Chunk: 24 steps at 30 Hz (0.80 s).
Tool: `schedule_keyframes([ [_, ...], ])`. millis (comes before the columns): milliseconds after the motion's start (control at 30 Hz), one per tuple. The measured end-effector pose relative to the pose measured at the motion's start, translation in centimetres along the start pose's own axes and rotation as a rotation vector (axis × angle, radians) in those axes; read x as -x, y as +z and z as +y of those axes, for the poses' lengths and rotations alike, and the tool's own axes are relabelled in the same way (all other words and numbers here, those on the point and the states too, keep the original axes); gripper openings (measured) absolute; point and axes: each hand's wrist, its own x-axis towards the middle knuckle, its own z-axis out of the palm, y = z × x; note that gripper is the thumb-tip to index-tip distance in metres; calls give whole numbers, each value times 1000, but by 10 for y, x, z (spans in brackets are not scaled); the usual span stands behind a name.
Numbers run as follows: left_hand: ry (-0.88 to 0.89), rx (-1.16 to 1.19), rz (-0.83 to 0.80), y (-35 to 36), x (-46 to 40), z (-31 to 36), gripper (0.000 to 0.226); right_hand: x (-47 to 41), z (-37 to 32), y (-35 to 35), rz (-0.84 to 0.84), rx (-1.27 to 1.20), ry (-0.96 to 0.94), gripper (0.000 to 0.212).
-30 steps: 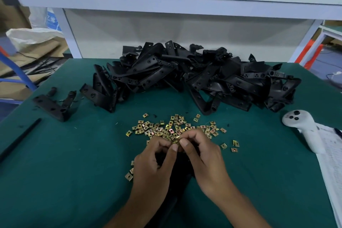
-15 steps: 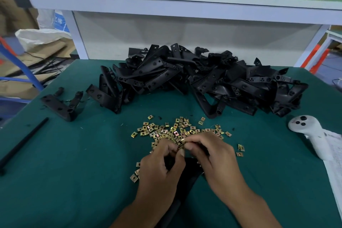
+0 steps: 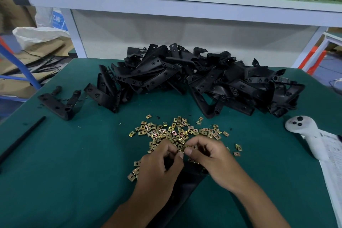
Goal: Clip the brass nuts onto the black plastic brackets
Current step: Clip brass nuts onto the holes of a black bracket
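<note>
A brass nut (image 3: 182,148) is pinched between thumb and fingertips of both the left hand (image 3: 159,163) and the right hand (image 3: 212,159), the two grips meeting above a black bracket (image 3: 187,183) on the green bench (image 3: 64,172). Just beyond the grips the loose nuts (image 3: 172,131) are scattered; farther beyond, the bracket pile (image 3: 194,81) is heaped.

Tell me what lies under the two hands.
A black plastic bracket runs under the left hand and right hand, with brass nuts scattered beside it. The bracket's top end is hidden by the fingers.
</note>
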Motion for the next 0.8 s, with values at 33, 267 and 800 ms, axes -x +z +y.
schedule_keyframes([
  [33,-2,-4,-13,0,0,-1,20,0,0,0,60,83,-63,12],
  [267,0,32,-23,1,1,-1,18,0,-2,-1,71,-77,1,10],
  [800,-31,120,-170,-8,0,-1,52,-3,-5,-3,132,-368,183,17],
])
